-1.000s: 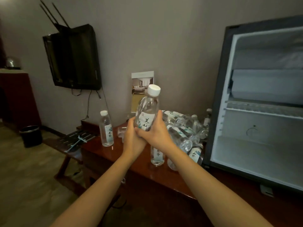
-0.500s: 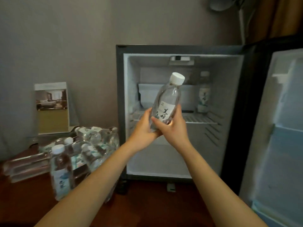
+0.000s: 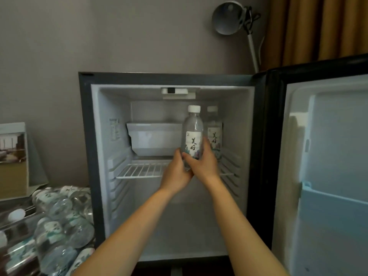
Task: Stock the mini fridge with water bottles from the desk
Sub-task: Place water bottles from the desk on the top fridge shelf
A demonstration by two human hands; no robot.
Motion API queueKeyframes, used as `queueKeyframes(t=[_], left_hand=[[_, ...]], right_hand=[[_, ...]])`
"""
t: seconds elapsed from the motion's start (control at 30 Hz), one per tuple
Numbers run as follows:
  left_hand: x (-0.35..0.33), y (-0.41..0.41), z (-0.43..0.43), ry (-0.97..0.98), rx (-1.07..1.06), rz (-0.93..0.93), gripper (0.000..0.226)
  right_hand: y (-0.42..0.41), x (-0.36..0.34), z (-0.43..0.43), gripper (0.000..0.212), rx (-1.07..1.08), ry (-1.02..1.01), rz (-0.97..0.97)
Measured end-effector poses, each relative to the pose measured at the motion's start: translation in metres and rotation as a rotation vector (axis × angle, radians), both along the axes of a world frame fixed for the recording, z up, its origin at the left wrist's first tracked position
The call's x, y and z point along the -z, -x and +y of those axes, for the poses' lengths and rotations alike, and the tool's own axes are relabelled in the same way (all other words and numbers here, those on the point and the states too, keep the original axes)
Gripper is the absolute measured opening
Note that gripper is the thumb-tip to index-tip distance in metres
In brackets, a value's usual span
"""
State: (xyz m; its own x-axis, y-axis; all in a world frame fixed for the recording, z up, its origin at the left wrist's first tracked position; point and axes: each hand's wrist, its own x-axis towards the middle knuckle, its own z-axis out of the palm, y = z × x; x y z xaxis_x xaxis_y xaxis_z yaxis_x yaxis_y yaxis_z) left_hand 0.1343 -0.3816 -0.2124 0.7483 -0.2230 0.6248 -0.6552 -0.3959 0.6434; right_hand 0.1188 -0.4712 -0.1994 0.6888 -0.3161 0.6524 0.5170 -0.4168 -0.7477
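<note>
head view: bottle held upright at the fridge shelf

both hands grasp one bottle by its lower third. the left hand cups it from 8 o'clock and the right hand wraps it from 4 o'clock, fingers curled round the base. holding it low leaves the cap and label clear at 12 o'clock of the hands. it also keeps the bottle upright, which suits standing it on the wire shelf rather than laying it down. the bottle is in the upper part of the open fridge, over the right half of the shelf. whether its base touches the wires i cannot tell, since the hands cover it. a second bottle stands just beside it at 3 o'clock, so the aim looks like a neat row. a white box fills the back of the shelf at 9 o'clock. the door hangs wide at 3 o'clock of the frame. the pile of waiting bottles lies at 8 o'clock, so most of the stocking is ahead.
</note>
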Motion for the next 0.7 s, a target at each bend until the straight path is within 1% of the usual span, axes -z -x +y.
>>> queueKeyframes(t=[0.07, 0.17, 0.27, 0.37, 0.4, 0.43, 0.53, 0.63, 0.7], left_hand=[[-0.003, -0.014, -0.002, -0.078, -0.029, 0.018, 0.049], [-0.008, -0.03, -0.004, -0.186, -0.047, 0.06, 0.055], [-0.014, -0.045, -0.007, -0.178, 0.064, 0.151, 0.058], [-0.019, -0.054, -0.01, -0.138, 0.178, 0.226, 0.063], [-0.019, -0.059, -0.011, -0.13, 0.182, 0.232, 0.068], [-0.018, -0.06, -0.013, -0.134, 0.176, 0.234, 0.067], [-0.017, -0.061, -0.017, -0.155, 0.12, 0.248, 0.049], [-0.02, -0.062, -0.022, -0.168, 0.099, 0.264, 0.046], [-0.023, -0.066, -0.026, -0.186, 0.112, 0.274, 0.048]], right_hand=[[-0.007, -0.002, -0.003, 0.067, 0.018, 0.024, 0.014], [-0.015, -0.006, -0.009, 0.047, 0.043, 0.044, 0.05], [-0.025, -0.008, -0.016, 0.047, 0.119, 0.062, 0.109], [-0.037, -0.006, -0.022, 0.041, 0.276, 0.101, 0.181], [-0.04, -0.005, -0.022, 0.04, 0.339, 0.123, 0.207], [-0.041, -0.005, -0.021, 0.041, 0.394, 0.14, 0.228], [-0.037, -0.007, -0.02, 0.044, 0.508, 0.173, 0.243], [-0.031, -0.012, -0.019, 0.044, 0.538, 0.201, 0.265], [-0.03, -0.015, -0.02, 0.043, 0.547, 0.202, 0.279]])
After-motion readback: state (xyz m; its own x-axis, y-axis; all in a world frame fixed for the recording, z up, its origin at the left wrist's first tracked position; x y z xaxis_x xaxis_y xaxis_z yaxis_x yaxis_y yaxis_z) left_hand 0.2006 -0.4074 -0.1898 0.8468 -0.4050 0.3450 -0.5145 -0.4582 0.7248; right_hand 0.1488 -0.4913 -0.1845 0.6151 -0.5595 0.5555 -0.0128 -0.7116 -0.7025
